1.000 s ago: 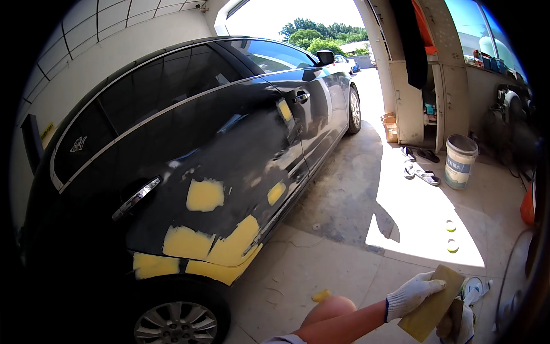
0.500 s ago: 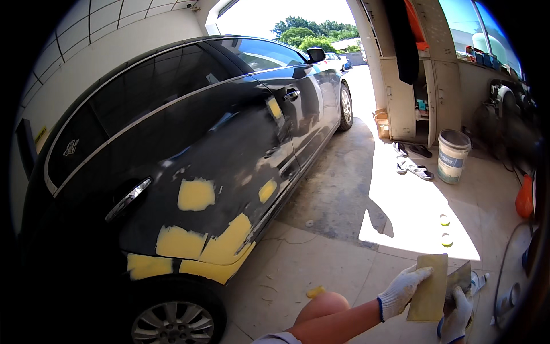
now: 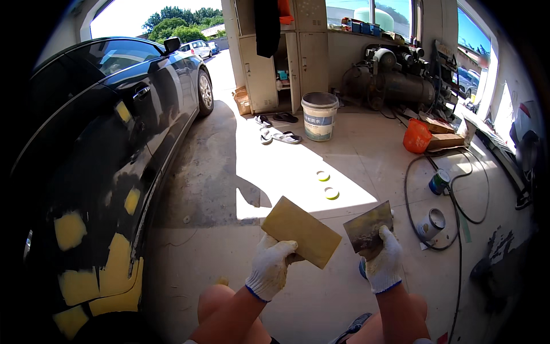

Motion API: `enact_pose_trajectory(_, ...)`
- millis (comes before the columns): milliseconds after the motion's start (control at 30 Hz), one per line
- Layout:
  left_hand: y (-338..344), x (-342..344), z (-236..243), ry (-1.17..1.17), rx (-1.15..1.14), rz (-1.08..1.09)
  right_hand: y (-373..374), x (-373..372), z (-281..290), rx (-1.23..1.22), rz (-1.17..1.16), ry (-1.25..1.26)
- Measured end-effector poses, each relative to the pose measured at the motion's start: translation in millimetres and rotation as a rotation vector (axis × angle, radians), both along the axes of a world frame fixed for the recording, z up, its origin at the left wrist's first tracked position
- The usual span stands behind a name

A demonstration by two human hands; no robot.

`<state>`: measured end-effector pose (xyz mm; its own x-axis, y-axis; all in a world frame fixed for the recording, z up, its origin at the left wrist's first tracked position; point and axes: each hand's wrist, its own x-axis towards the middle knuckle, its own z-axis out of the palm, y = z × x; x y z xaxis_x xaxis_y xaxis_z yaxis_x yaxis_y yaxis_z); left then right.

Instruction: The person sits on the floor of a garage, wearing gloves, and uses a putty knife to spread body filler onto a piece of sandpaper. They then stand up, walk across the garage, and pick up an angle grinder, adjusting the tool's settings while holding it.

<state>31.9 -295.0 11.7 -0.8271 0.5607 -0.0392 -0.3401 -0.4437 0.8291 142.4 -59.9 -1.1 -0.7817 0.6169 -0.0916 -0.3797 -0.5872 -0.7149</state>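
While left fingers [image 3: 285, 249] clamp a board [image 3: 303, 228] jutting ahead, right fingers [image 3: 386, 235] grip a scraper [image 3: 366, 225].

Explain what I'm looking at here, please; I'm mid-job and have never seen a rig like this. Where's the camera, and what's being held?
There is no robot: these are a person's own hands in white gloves. The view comes from the left of two wide fisheye cameras on their head, looking down, so straight edges bend near the rim; picture left is their left.

The left hand grips a tan rectangular board. The right hand holds a dark, smeared flat scraper. The two tools are apart.

At left stands a dark car with yellow patches. On the floor are a bucket, an orange container and a looping black hose.
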Motion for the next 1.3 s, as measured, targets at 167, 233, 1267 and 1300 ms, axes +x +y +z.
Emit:
enact_pose_trajectory(167,10.4,9.5,3.1,0.051,-0.011,0.048,-1.1,7.4,-2.1,0.037,0.109,-0.034)
enact_pose_trajectory(233,7.9,15.3,10.4,0.109,-0.043,0.074,-7.7,8.1,-1.5,0.041,0.139,-0.092)
enact_pose_trajectory(1267,10.3,8.3,1.7,0.008,0.096,0.127,-23.5,12.9,-6.7,-0.089,0.242,-0.072)
enact_pose_trajectory(1300,10.6,8.8,2.3,-0.002,0.105,0.143,-32.1,12.7,-2.8,-0.106,0.268,-0.075)
